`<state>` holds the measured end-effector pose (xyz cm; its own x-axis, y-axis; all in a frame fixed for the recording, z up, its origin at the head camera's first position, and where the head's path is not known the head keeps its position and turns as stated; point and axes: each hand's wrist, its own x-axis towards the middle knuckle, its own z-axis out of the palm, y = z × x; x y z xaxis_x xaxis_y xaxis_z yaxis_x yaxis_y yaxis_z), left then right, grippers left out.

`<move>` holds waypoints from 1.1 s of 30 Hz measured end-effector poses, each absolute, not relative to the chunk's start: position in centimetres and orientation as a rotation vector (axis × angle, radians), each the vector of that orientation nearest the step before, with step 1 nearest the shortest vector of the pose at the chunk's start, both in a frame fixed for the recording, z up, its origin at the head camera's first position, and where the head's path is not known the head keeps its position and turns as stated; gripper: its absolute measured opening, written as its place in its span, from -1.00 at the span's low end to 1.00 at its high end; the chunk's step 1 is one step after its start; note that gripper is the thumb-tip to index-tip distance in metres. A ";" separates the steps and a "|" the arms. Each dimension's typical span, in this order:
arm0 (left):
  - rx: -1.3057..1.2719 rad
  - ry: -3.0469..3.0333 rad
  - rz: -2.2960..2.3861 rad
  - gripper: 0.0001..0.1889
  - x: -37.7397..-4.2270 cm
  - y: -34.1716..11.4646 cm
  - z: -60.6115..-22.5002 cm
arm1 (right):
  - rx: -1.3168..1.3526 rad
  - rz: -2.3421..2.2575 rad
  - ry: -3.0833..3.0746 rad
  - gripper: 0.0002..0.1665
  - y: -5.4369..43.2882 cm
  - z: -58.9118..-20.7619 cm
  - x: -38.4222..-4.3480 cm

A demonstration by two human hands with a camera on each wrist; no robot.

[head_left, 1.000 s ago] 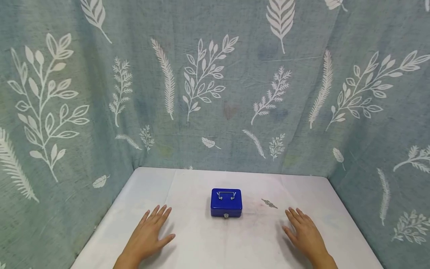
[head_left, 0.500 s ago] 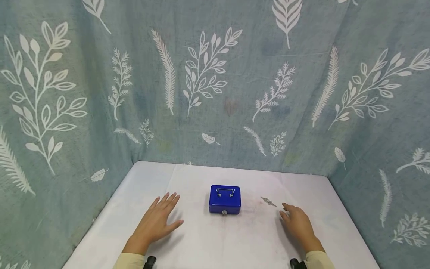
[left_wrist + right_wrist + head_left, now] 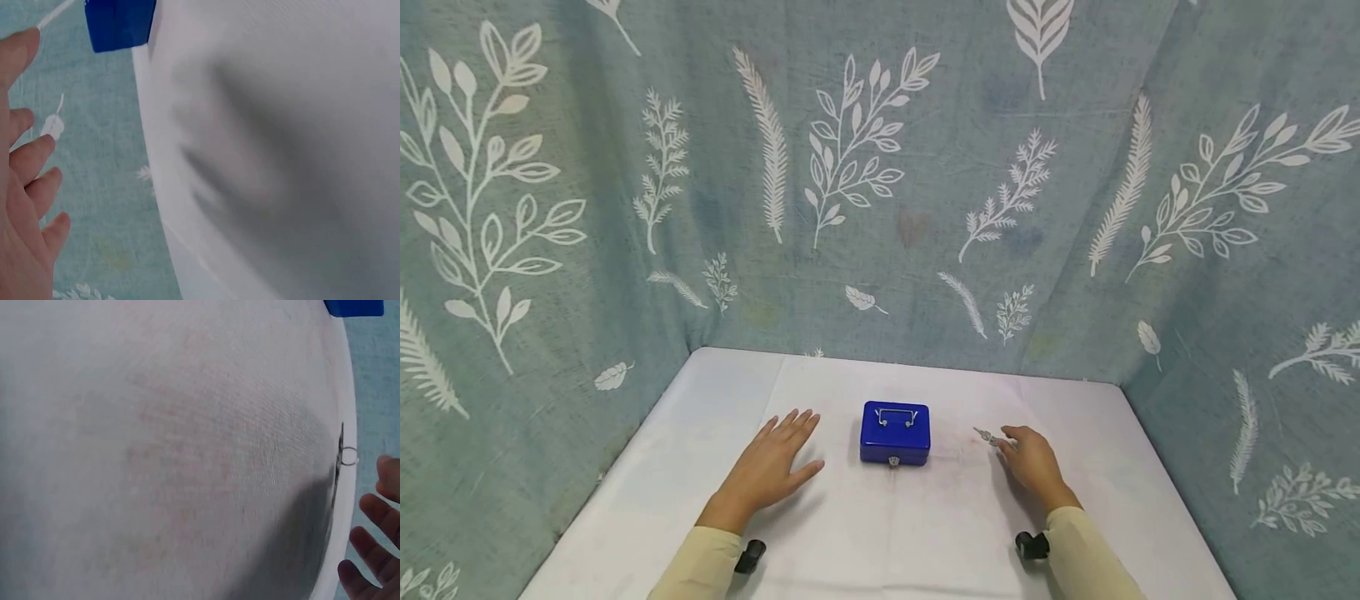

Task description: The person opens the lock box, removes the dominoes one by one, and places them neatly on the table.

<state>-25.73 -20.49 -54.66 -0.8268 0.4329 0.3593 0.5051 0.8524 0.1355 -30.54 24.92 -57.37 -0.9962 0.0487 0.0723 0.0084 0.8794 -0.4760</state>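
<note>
A small blue cash box (image 3: 895, 433) stands on the white table, its lid down, with a folded wire handle on top and a lock at the front. To its right lie keys (image 3: 985, 437) on a ring. My right hand (image 3: 1033, 467) hovers over the keys, partly covering them. In the right wrist view, the key ring (image 3: 349, 456) is visible on the table, with a gap to the loosely bent fingers (image 3: 375, 550). Left of the box, my left hand (image 3: 767, 471) hangs above the table with its fingers spread. It holds nothing, and its shadow falls below.
The white table (image 3: 850, 533) ends at a green-grey cloth (image 3: 910, 208) with white leaf prints, which hangs behind it and at both sides. Black wrist devices (image 3: 1032, 546) are strapped on at the sleeves.
My right hand has moved forward and left to the keys, its fingers bending. My left hand has moved forward, still spread. The head view has tilted down slightly.
</note>
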 end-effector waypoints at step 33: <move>-0.785 -2.856 -0.272 -0.26 -32.1 -14.1 -55.6 | -0.197 0.639 -2.918 -0.68 22.1 -59.2 -32.7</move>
<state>-32.06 -14.06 -55.57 -0.8478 0.4878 0.2079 0.5183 0.8451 0.1307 -32.65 22.10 -59.22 -0.9804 0.1589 0.1162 0.0958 0.9009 -0.4234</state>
